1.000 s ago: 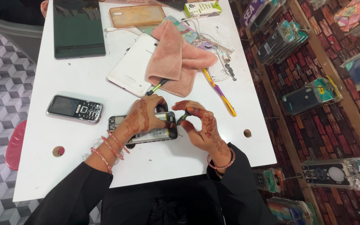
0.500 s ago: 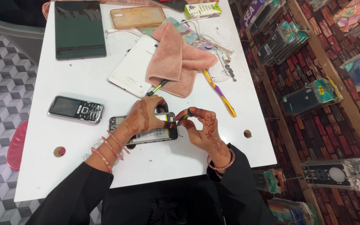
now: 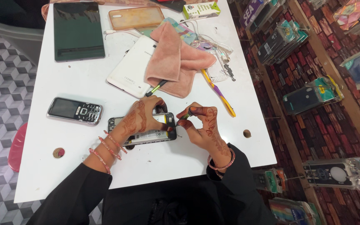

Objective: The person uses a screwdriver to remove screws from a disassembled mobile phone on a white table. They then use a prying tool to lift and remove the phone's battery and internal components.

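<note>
The left hand (image 3: 140,118) presses down on an opened phone (image 3: 146,130) on the white table (image 3: 84,166). The right hand (image 3: 203,125), just right of it, pinches a small tool (image 3: 185,116) between its fingertips.

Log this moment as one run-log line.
left hand pressing down opened smartphone | right hand pinching small tool at phone's right end | white table | keypad phone to the left

Keypad phone (image 3: 75,111) left of the hands, white phone (image 3: 131,67) and pink cloth (image 3: 176,60) beyond them, toothbrush (image 3: 218,90) to the right, dark tablet (image 3: 78,31) far left on the white desk (image 3: 63,179)
</note>
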